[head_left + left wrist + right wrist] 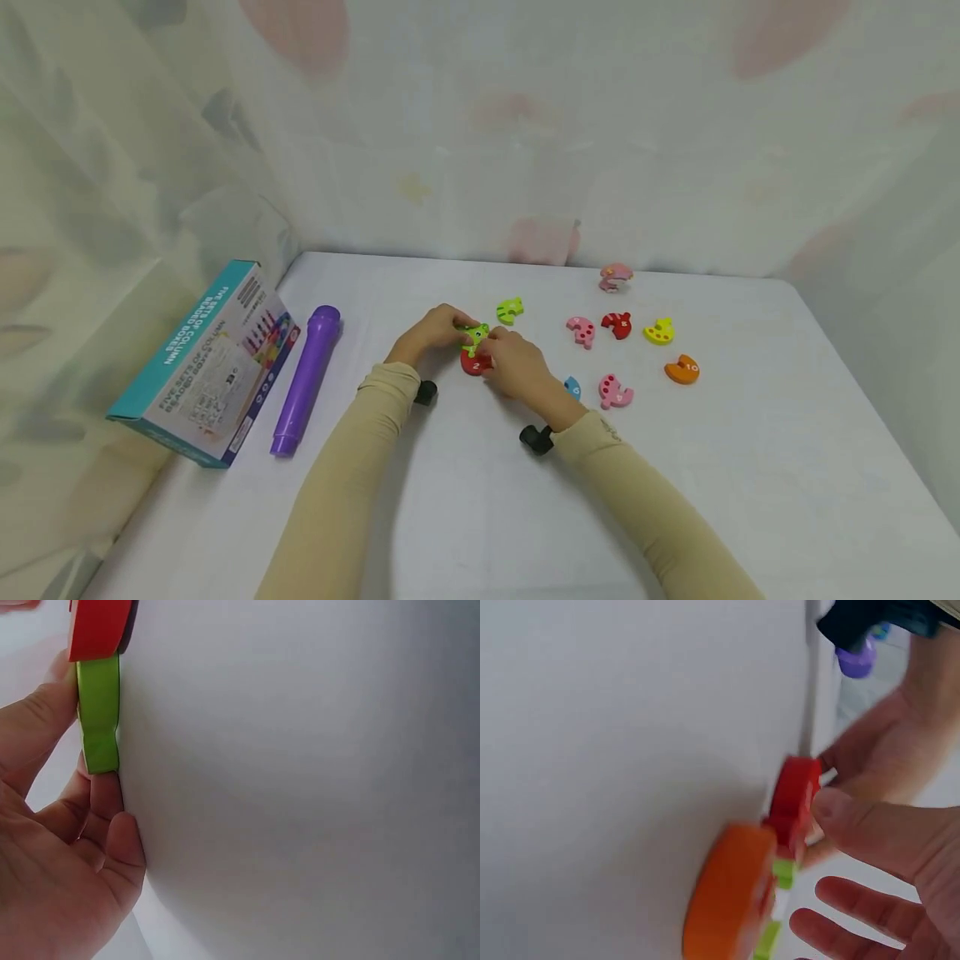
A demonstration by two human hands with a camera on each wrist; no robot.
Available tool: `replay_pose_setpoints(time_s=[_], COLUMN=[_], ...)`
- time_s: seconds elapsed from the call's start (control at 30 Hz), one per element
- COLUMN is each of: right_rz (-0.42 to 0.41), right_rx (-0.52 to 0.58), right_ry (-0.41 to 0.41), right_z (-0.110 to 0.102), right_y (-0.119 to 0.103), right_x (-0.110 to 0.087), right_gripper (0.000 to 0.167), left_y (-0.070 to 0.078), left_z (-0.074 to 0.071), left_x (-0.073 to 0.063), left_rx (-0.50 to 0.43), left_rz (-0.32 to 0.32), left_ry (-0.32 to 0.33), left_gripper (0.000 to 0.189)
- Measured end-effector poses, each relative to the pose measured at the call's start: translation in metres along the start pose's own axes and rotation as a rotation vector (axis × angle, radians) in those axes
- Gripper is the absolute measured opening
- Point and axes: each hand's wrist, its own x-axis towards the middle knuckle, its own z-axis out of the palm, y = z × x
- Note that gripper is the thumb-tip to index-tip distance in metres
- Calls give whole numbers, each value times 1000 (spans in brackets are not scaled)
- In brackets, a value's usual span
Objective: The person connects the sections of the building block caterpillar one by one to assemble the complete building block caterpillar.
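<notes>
My left hand (435,329) pinches a light-green puzzle piece (476,335) with an animal face between its thumb and fingers. That piece sits against a red puzzle piece (474,363) marked 2, on the near side. From the right, my right hand (517,365) reaches in with its thumb at the red piece and its other fingers loosely extended, as the right wrist view shows. An orange piece (731,896) stands beside the red one there, hidden by the hand in the head view. A blue piece (572,387) shows partly past the right wrist.
Farther right lie pink (581,331), red (617,325), yellow (660,332) and orange (682,369) pieces, plus another pink one (615,392). A green piece (510,311) lies beyond the hands. At left are a purple tube (306,382) and a box (213,367); a pink object (615,277) sits at the back.
</notes>
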Motion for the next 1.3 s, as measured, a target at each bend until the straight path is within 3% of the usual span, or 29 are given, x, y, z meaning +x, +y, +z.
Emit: replay_pose_setpoints(time_s=[0.3,0.43,0.57,0.77,1.13,1.3], right_rz=[73,70,27,-24,120,154], right_rx=[6,25,32,-2,58,44], right_ry=[-94,-115,-133,-71,41,35], right_z=[-8,-5,-4,-2,5,8], right_y=[16,18,19,21,13,9], right_x=[-26,-31,-36,-38,-27,-23], right_gripper=[62,65,58,45,50,53], left_y=[-2,-3,-1,0,-6,-4], left_z=[0,1,1,-2,-2,0], left_x=[-1,-2,-3,-5,3,5], left_rx=[-2,5,0,-14,-28,-37], left_rz=[-19,-6,2,-2,1,-4], left_ry=[10,13,7,4,-8,-18], left_gripper=[35,35,36,36,37,37])
